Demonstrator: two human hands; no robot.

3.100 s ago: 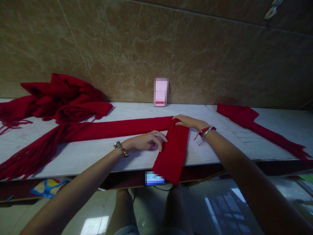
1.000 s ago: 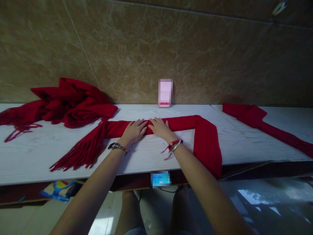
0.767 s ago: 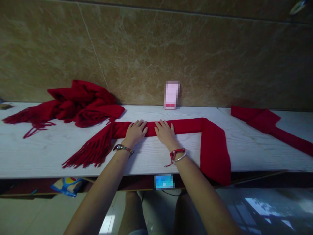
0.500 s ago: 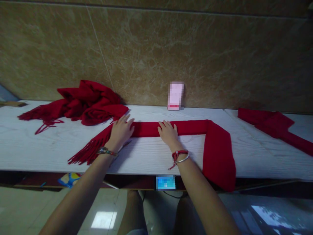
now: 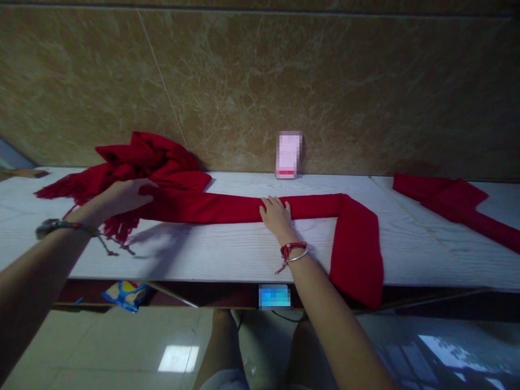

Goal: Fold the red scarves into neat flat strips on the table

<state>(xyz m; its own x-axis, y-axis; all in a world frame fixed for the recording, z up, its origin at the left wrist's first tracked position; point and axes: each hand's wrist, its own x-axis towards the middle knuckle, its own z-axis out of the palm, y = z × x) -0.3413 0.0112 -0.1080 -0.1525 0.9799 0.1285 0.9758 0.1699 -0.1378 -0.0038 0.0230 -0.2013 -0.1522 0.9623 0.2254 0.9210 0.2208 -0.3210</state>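
Note:
A long red scarf [image 5: 235, 208] runs across the white table in a narrow folded band. On the right it bends toward me and hangs over the front edge. My left hand [image 5: 132, 197] is closed on its left part near the fringe, which is lifted a little off the table and casts a shadow. Some of those fingers are hidden by the cloth. My right hand [image 5: 277, 214] lies on the middle of the band, fingers stretched out and pressing it down. Behind my left hand is a heap of red fringed cloth [image 5: 162, 160].
A pink phone-like object [image 5: 288, 155], blurred, leans on the marbled wall [image 5: 244, 81]. More red cloth [image 5: 450, 200] lies at the right on the white table [image 5: 227, 252]. Under the tabletop are a blue packet [image 5: 125, 295] and a lit screen [image 5: 274, 297].
My left hand has moved left from the band to the scarf's fringed end and gripped it. That end has swung up in line with the band. My right hand stays on the scarf.

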